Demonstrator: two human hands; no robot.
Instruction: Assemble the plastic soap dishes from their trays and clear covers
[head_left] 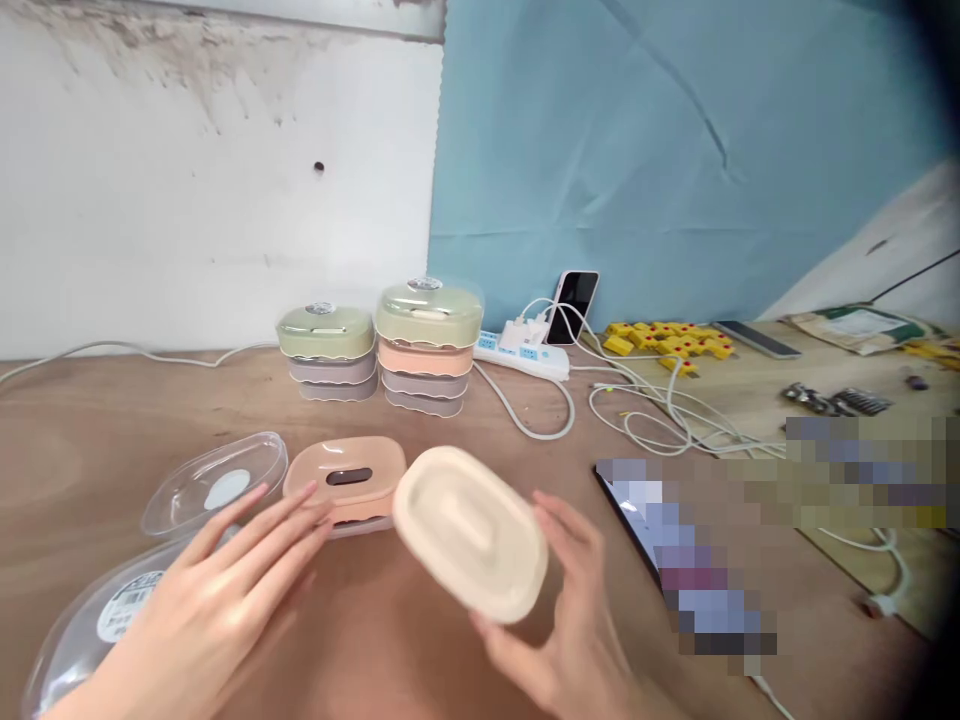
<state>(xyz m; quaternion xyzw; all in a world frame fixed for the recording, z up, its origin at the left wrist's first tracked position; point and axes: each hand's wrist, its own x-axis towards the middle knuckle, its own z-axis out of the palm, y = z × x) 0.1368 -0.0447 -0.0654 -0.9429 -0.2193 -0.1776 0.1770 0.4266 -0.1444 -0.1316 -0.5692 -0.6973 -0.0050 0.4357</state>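
A cream oval soap box [480,530] is tilted up off the table, its broad face toward me, with my right hand [570,610] gripping its right end between thumb and fingers. My left hand [240,590] has its fingers stretched out, the tips at the near left edge of a peach soap box [300,490] with a dark slot in its top; whether they touch it I cannot tell. Beside that box lies a clear plastic lid [187,490] with a white label. Another clear lid [75,620] with a barcode sticker is partly hidden under my left forearm.
Two stacks of soap boxes, a shorter stack [330,370] and a taller stack [427,360], stand near the wall. Behind are a power strip [551,362], a leaning phone [576,300] and loose white cables [645,430]. A blurred-out tablet [675,560] lies at right, yellow pieces [667,340] beyond.
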